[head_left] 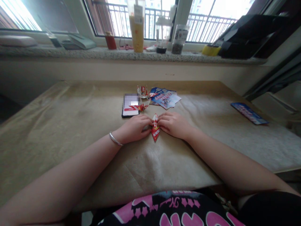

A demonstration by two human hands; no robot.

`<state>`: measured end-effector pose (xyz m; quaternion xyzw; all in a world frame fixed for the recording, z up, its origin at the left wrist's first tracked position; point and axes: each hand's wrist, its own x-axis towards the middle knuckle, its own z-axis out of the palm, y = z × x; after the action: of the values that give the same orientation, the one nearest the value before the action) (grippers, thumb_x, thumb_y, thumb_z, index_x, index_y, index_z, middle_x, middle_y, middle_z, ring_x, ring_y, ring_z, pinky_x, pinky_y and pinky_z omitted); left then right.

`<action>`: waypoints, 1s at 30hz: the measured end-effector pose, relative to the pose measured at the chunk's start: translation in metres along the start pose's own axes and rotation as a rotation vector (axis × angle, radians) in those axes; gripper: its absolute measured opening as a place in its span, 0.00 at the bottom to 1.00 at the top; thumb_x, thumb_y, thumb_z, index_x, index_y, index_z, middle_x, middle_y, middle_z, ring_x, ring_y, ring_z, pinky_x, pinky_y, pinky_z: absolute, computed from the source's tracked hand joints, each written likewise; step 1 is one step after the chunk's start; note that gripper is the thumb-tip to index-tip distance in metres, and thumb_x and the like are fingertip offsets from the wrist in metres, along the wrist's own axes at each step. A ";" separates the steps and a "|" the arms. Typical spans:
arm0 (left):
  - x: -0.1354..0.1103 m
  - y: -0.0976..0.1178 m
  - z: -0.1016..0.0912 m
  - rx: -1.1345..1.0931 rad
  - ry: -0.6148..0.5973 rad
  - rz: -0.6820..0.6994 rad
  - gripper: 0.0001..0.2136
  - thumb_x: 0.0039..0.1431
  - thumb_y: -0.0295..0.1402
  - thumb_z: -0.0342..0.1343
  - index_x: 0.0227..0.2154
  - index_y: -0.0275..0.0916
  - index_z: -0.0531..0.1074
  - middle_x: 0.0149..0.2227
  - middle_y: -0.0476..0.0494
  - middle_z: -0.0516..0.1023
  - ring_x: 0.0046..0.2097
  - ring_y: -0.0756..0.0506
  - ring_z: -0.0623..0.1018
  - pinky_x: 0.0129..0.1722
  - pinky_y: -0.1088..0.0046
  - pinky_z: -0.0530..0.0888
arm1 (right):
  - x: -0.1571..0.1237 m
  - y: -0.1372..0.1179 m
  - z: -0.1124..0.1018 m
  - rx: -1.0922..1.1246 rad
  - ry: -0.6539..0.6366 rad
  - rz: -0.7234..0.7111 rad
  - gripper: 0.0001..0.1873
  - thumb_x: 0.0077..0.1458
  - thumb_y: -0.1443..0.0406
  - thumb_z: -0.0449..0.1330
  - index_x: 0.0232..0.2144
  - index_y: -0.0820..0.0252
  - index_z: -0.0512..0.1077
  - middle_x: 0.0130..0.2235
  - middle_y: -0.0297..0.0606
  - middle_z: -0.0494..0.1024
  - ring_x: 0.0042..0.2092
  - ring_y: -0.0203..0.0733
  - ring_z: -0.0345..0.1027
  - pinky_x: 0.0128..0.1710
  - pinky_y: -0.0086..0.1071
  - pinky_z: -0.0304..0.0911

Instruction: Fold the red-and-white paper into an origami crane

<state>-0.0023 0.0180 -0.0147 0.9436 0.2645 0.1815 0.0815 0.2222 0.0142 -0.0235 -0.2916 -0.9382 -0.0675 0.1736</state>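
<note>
Paper-covered tabletop [70, 131] under window; both hands, left [134, 128] and right [174, 125], pinched folded red paper piece [155, 130] from either side. Print too small to read. Phone [130, 105], blue leaflets [164, 98] behind.

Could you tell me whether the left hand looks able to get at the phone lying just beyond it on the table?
Probably yes: the phone lies flat just beyond the left hand, with bare table between them, though both hands now pinch the folded paper.

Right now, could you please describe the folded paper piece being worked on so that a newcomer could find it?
On the tan paper-covered table, between the left hand and right hand, lies a small red pointed folded paper. Unlike the blue leaflets behind, it is red and pinched from both sides.
</note>
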 end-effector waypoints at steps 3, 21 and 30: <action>0.000 -0.002 0.001 -0.007 0.005 0.005 0.10 0.58 0.31 0.51 0.42 0.38 0.73 0.43 0.41 0.75 0.45 0.45 0.73 0.47 0.65 0.70 | 0.000 -0.004 -0.003 -0.071 -0.002 -0.019 0.13 0.62 0.63 0.50 0.38 0.58 0.73 0.44 0.41 0.77 0.48 0.43 0.66 0.46 0.36 0.59; 0.000 -0.003 0.003 0.032 -0.004 0.007 0.10 0.59 0.31 0.51 0.42 0.37 0.72 0.42 0.41 0.75 0.45 0.45 0.73 0.47 0.65 0.70 | 0.001 -0.007 -0.005 -0.049 -0.005 -0.035 0.10 0.59 0.65 0.53 0.34 0.59 0.73 0.39 0.40 0.77 0.42 0.40 0.67 0.40 0.32 0.58; 0.000 -0.001 0.000 0.100 -0.031 0.024 0.10 0.61 0.32 0.49 0.41 0.36 0.72 0.41 0.41 0.74 0.43 0.45 0.73 0.45 0.68 0.70 | 0.000 -0.005 -0.004 0.144 0.020 0.097 0.07 0.52 0.69 0.56 0.29 0.57 0.75 0.33 0.37 0.78 0.39 0.39 0.68 0.38 0.29 0.61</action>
<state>-0.0028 0.0186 -0.0154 0.9523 0.2606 0.1544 0.0364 0.2205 0.0095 -0.0199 -0.3227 -0.9237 0.0055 0.2066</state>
